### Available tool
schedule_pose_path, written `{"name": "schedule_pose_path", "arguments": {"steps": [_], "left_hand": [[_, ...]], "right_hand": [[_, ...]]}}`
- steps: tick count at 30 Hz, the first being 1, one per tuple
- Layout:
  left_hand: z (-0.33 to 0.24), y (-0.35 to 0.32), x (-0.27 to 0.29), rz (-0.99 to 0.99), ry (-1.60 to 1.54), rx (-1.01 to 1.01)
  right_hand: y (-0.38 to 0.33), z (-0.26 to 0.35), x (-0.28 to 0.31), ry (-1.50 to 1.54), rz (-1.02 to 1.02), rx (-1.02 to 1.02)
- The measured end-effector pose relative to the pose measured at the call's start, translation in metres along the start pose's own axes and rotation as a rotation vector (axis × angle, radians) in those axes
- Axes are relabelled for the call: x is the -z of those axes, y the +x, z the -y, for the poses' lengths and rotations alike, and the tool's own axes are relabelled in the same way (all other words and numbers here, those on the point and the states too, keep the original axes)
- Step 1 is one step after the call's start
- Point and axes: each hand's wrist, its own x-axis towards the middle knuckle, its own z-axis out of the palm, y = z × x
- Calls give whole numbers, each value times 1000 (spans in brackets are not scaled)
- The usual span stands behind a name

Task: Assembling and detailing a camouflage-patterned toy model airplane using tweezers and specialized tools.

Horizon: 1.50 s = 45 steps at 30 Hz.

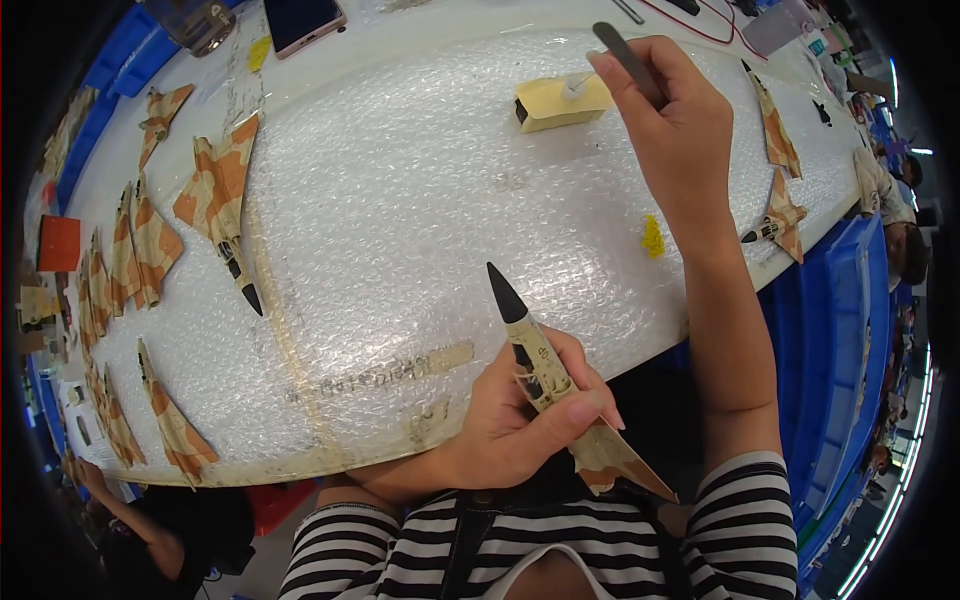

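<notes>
My left hand [520,425] is closed around the body of a tan and brown camouflage model jet [541,350]. Its black nose points up and away, and its open cockpit shows. One wing sticks out below my fingers. My right hand [690,130] is raised at the far right, closed on grey tweezers [630,65] whose rounded end points up; their tips are hidden. Just left of that hand lies a pale yellow block [560,121] with a dark end. A small whitish piece [574,88] sits on top of it, beside my fingers.
Bubble wrap [400,200] covers the table. Several camouflage model jets [218,185] lie along the left, others [776,130] at the right. A yellow crumb-like patch [652,236] is near my right forearm. A phone [303,22] lies at the back; blue bins [855,290] stand at right.
</notes>
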Motion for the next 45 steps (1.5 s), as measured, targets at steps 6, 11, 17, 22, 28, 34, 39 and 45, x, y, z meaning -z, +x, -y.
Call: {"name": "schedule_pose_path", "arguments": {"steps": [6, 11, 17, 22, 28, 34, 39, 45], "left_hand": [[1, -2, 2, 9, 3, -25], [4, -1, 0, 20, 43, -34], [4, -4, -9, 7, 178, 25], [7, -9, -26, 32, 371, 255], [51, -41, -63, 32, 410, 524], [90, -51, -52, -65, 153, 588], [103, -51, -51, -244, -136, 551], [107, -46, -48, -154, -273, 580]], "right_hand": [[-3, 2, -5, 10, 23, 11], [-13, 8, 10, -6, 9, 1], [-90, 33, 83, 282, 281, -314], [-196, 32, 127, 520, 414, -591], [-262, 39, 161, 219, 575, -774], [-276, 16, 166, 449, 615, -1019], [-274, 4, 161, 501, 641, -1015], [-275, -1, 163, 533, 647, -1054]]}}
